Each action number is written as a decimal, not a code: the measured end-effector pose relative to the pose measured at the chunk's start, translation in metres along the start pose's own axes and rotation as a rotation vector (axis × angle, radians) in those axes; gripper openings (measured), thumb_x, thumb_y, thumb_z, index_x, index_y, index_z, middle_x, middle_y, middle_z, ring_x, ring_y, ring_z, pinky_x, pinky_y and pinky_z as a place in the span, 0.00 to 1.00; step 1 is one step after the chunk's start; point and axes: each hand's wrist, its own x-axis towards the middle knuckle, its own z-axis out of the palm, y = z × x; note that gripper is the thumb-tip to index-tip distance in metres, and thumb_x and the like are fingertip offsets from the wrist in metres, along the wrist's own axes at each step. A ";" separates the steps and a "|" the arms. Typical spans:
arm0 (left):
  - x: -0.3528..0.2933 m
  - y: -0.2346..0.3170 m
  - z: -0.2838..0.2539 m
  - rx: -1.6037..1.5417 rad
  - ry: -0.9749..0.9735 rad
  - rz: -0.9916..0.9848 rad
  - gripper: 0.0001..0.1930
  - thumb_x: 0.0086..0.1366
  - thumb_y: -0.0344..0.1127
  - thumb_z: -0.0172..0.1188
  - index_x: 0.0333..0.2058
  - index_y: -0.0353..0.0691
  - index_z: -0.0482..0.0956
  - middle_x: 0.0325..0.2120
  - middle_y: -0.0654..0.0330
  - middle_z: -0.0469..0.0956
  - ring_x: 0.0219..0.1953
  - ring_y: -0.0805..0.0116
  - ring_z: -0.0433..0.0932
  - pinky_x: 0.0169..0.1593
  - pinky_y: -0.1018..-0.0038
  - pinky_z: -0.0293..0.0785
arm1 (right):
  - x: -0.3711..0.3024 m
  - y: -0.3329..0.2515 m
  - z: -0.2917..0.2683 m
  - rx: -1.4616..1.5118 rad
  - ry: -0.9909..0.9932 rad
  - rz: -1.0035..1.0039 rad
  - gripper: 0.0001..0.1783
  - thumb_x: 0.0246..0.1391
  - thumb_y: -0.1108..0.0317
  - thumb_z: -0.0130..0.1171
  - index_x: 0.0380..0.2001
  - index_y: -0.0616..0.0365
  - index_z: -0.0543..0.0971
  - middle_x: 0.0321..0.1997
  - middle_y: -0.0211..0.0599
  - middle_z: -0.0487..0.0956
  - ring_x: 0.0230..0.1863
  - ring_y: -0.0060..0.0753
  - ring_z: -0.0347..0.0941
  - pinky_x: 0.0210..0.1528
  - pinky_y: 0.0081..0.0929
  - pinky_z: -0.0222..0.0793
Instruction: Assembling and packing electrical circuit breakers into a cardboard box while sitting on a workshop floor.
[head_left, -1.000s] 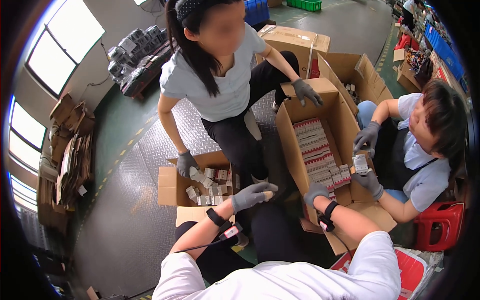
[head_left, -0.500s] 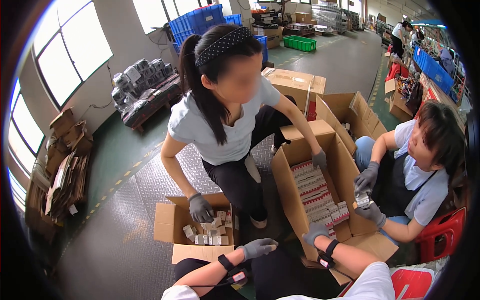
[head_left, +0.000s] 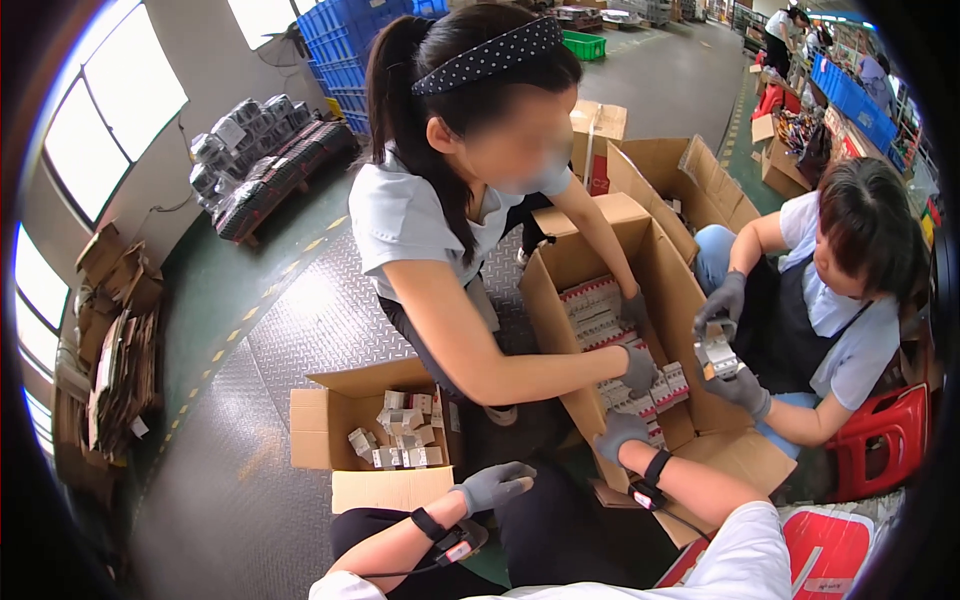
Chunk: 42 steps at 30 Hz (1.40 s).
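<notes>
Currently my right hand (head_left: 620,432), gloved and loosely curled, grasps nothing at the tall box (head_left: 690,430) rim; packs (head_left: 640,385) lie just beyond at twelve o'clock, rows running away. My left hand (head_left: 492,487) hovers released, the small box (head_left: 385,440) at ten o'clock.

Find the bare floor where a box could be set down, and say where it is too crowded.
Free: the metal tread floor between the small carton and the dark pallet stack, and left of that carton. Crowded: around the tall carton, where both co-workers' gloved hands and the right hand meet.
</notes>
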 end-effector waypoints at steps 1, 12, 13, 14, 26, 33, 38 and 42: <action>0.000 0.001 0.001 0.003 -0.001 0.001 0.23 0.72 0.45 0.56 0.57 0.35 0.75 0.50 0.53 0.79 0.54 0.65 0.77 0.60 0.69 0.70 | 0.001 -0.001 0.002 -0.005 -0.006 0.032 0.26 0.51 0.48 0.62 0.45 0.58 0.82 0.44 0.51 0.83 0.49 0.52 0.80 0.50 0.42 0.77; -0.006 0.012 0.009 -0.014 0.017 0.008 0.22 0.72 0.44 0.55 0.56 0.35 0.75 0.50 0.52 0.79 0.54 0.63 0.76 0.59 0.69 0.70 | 0.007 0.004 0.023 0.056 0.068 -0.031 0.22 0.53 0.52 0.63 0.43 0.58 0.82 0.43 0.50 0.84 0.46 0.51 0.81 0.48 0.44 0.77; -0.007 0.009 0.008 0.037 0.014 0.072 0.22 0.72 0.44 0.55 0.57 0.34 0.74 0.50 0.53 0.79 0.54 0.64 0.76 0.58 0.69 0.70 | 0.007 0.004 0.025 0.070 0.077 -0.012 0.21 0.53 0.52 0.63 0.42 0.58 0.82 0.42 0.50 0.84 0.44 0.52 0.82 0.47 0.45 0.78; -0.008 0.007 0.009 0.043 0.036 0.056 0.24 0.70 0.46 0.56 0.57 0.34 0.74 0.50 0.49 0.79 0.54 0.59 0.78 0.59 0.67 0.71 | 0.004 0.003 0.027 0.086 0.043 0.005 0.21 0.52 0.52 0.63 0.41 0.58 0.83 0.42 0.50 0.84 0.44 0.51 0.82 0.47 0.45 0.78; -0.004 0.024 0.008 0.072 0.034 0.039 0.23 0.71 0.46 0.55 0.58 0.35 0.74 0.51 0.51 0.79 0.54 0.63 0.77 0.59 0.68 0.71 | -0.003 0.000 -0.001 0.092 0.036 0.036 0.17 0.53 0.57 0.62 0.41 0.58 0.82 0.43 0.49 0.83 0.47 0.53 0.81 0.48 0.44 0.77; -0.009 0.016 0.011 0.195 0.015 -0.016 0.26 0.71 0.51 0.54 0.59 0.40 0.74 0.53 0.49 0.78 0.56 0.55 0.77 0.60 0.64 0.71 | 0.003 -0.003 0.006 0.026 -0.034 0.053 0.20 0.54 0.54 0.62 0.43 0.57 0.82 0.45 0.49 0.83 0.49 0.51 0.81 0.49 0.42 0.77; -0.003 0.012 0.004 0.289 0.062 0.011 0.28 0.70 0.55 0.52 0.59 0.41 0.74 0.54 0.49 0.78 0.57 0.51 0.76 0.62 0.63 0.70 | 0.000 -0.006 0.001 -0.005 -0.014 0.038 0.24 0.54 0.50 0.61 0.46 0.59 0.82 0.47 0.48 0.83 0.51 0.50 0.80 0.52 0.41 0.76; 0.002 0.010 0.004 0.261 0.064 -0.026 0.27 0.69 0.54 0.52 0.58 0.42 0.75 0.53 0.49 0.78 0.56 0.52 0.77 0.61 0.64 0.71 | 0.002 -0.002 0.005 -0.030 -0.031 0.042 0.27 0.54 0.50 0.61 0.48 0.60 0.80 0.48 0.49 0.82 0.52 0.49 0.80 0.53 0.40 0.76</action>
